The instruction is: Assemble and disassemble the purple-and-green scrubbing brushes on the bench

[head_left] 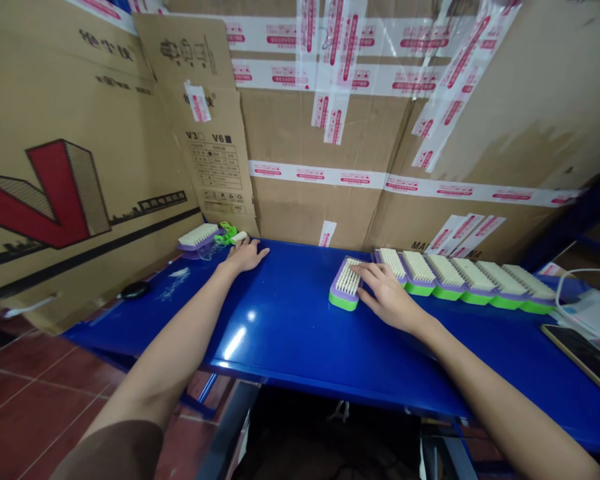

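My left hand (pixel 246 255) rests at the back left of the blue table, fingers apart, beside a small white cylindrical piece (pixel 239 238) and bright green plastic parts (pixel 226 233). Whether its fingertips touch the white piece is hard to tell. My right hand (pixel 384 292) has its fingers on the right side of a purple and green brush (pixel 347 283), which lies bristles up. Right of that hand, a row of several similar brushes (pixel 445 272) with cream bristles lines the back of the table. Another purple brush (pixel 199 237) lies bristles up at the far left.
Taped cardboard (pixel 320 207) walls stand behind and left of the blue table (pixel 280 320). A phone (pixel 585 357) and a white device with cables (pixel 593 310) lie at the right. A black round object (pixel 135 290) is at the left.
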Available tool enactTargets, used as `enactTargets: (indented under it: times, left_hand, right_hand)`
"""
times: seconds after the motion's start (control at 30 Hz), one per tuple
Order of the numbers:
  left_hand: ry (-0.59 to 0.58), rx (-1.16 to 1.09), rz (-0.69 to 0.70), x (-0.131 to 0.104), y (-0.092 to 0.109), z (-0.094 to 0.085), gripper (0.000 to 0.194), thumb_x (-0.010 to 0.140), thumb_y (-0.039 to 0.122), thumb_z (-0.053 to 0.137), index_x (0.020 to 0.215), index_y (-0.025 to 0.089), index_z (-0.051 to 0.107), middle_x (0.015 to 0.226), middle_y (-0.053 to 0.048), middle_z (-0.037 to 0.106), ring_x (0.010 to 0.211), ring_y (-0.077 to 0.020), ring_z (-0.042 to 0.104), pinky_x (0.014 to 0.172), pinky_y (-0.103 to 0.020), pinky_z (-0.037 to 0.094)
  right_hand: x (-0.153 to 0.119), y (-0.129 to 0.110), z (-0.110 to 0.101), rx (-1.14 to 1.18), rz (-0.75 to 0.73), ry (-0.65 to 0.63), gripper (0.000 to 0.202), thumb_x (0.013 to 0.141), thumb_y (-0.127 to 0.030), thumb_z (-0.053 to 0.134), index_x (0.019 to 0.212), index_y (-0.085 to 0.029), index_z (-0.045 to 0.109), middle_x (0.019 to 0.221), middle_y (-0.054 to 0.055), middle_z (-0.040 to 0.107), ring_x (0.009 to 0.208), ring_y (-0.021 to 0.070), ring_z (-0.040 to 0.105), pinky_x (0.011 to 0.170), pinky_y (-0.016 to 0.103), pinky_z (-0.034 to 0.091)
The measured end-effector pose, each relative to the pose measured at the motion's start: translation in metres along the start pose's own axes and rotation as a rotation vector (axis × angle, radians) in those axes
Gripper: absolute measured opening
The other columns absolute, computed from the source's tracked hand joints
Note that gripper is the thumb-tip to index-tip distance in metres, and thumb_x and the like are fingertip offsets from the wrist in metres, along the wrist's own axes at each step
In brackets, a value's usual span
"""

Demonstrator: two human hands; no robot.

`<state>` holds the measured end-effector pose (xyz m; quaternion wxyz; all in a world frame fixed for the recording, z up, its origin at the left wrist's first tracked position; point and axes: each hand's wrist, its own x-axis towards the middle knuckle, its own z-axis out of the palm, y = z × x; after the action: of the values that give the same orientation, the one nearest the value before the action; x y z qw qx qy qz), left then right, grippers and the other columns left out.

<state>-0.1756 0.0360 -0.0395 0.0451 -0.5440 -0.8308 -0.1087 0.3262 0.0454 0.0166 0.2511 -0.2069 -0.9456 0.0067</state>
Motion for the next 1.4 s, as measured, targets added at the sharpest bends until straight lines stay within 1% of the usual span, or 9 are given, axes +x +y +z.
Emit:
enactTargets:
  times: [0.37,0.77,0.93,1.07,1.13,1.2,1.27,1.33,1.4]
  left_hand:
    - [-0.007,0.006,0.010,-0.001,0.001,0.001,0.080,0.111,0.071,0.035,0.163,0.014,0.058,0.174,-0.026,0.051,0.165,-0.0516,0.042,0.129,-0.066,0.042]
    - [-0.042,-0.068,0.061,-0.008,0.014,-0.008,0.080,0.110,0.072,0.041,0.157,0.011,0.062,0.169,-0.029,0.056,0.158,-0.0542,0.049,0.128,-0.070,0.039]
    - [-0.054,-0.228,0.286,-0.027,0.051,-0.022,0.077,0.108,0.076,0.046,0.151,0.016,0.068,0.162,-0.022,0.067,0.152,-0.0432,0.060,0.131,-0.059,0.041]
    - [-0.086,-0.408,0.554,-0.062,0.111,-0.036,0.067,0.116,0.069,0.036,0.152,0.024,0.070,0.157,-0.012,0.073,0.146,-0.0303,0.068,0.128,-0.046,0.049]
    - [-0.180,-0.620,0.716,-0.086,0.141,-0.043,0.064,0.119,0.066,0.034,0.154,0.025,0.067,0.152,-0.011,0.076,0.139,-0.0282,0.073,0.121,-0.045,0.056]
    - [-0.266,-0.767,0.861,-0.110,0.165,-0.050,0.060,0.117,0.068,0.044,0.154,0.026,0.067,0.153,-0.011,0.075,0.140,-0.0291,0.072,0.121,-0.046,0.055]
    - [-0.239,-0.736,0.934,-0.128,0.178,-0.054,0.067,0.103,0.072,0.072,0.153,0.028,0.067,0.151,-0.012,0.075,0.136,-0.0336,0.073,0.120,-0.050,0.055]
    - [-0.216,-0.677,0.930,-0.134,0.182,-0.055,0.086,0.085,0.074,0.092,0.152,0.029,0.065,0.146,-0.012,0.075,0.131,-0.0364,0.073,0.115,-0.053,0.056]
    - [-0.215,-0.644,0.892,-0.131,0.180,-0.054,0.087,0.080,0.074,0.096,0.147,0.029,0.065,0.138,-0.011,0.076,0.125,-0.0354,0.073,0.110,-0.051,0.057]
  right_hand:
    - [0.001,-0.017,-0.003,-0.020,-0.003,0.030,0.055,0.113,-0.056,0.066,0.155,-0.021,0.065,0.120,0.015,0.071,0.112,0.0372,0.061,0.104,0.060,0.059]
    - [-0.003,-0.006,0.000,0.130,0.089,-0.103,0.053,0.116,-0.058,0.059,0.155,-0.023,0.063,0.139,0.018,0.074,0.125,0.0390,0.076,0.108,0.062,0.063]
    - [-0.001,-0.015,-0.004,0.193,0.068,-0.083,0.054,0.113,-0.057,0.066,0.156,-0.025,0.063,0.142,0.016,0.076,0.128,0.0378,0.077,0.110,0.059,0.064]
    - [-0.001,-0.020,-0.003,0.205,0.054,-0.069,0.056,0.113,-0.057,0.067,0.159,-0.025,0.061,0.146,0.017,0.075,0.135,0.0382,0.075,0.114,0.060,0.062]
    - [-0.001,-0.021,0.000,0.204,0.071,-0.057,0.057,0.113,-0.057,0.066,0.160,-0.025,0.059,0.148,0.018,0.075,0.137,0.0386,0.074,0.115,0.061,0.062]
    - [-0.001,-0.020,0.004,0.200,0.113,-0.044,0.058,0.113,-0.057,0.066,0.160,-0.024,0.059,0.150,0.019,0.074,0.137,0.0391,0.075,0.114,0.061,0.062]
    - [-0.001,-0.019,0.008,0.198,0.157,-0.037,0.060,0.112,-0.058,0.066,0.160,-0.023,0.059,0.152,0.019,0.073,0.136,0.0394,0.075,0.113,0.061,0.063]
    - [-0.001,-0.018,0.010,0.204,0.187,-0.043,0.063,0.111,-0.061,0.067,0.161,-0.022,0.058,0.155,0.019,0.071,0.138,0.0402,0.074,0.114,0.061,0.062]
    - [-0.001,-0.017,0.012,0.213,0.202,-0.057,0.067,0.111,-0.063,0.065,0.162,-0.021,0.057,0.158,0.021,0.070,0.140,0.0413,0.073,0.115,0.062,0.061]
